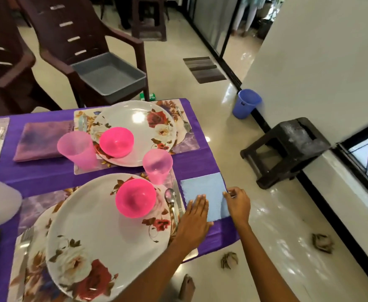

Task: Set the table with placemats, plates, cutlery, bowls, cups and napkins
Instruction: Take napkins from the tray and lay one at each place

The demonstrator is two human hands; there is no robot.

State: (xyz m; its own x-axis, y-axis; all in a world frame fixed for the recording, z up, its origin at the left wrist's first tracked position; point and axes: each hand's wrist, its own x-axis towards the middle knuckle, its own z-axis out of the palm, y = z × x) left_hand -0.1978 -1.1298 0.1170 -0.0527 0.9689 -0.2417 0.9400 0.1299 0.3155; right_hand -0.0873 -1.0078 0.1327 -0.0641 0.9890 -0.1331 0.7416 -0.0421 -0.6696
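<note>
Purple cloth covers the table (47, 175). Right of the near plate (104, 232), a light blue napkin (202, 190) lies flat, long axis running away from the person. Left hand (195, 219) presses it with straight fingers; right hand (238, 203) pinches its right edge.

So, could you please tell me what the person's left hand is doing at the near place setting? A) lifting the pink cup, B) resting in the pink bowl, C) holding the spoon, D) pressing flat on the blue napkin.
D: the left hand lies with straight fingers flat on the blue napkin, while the right hand pinches the napkin's right edge at the side of the table.
</note>
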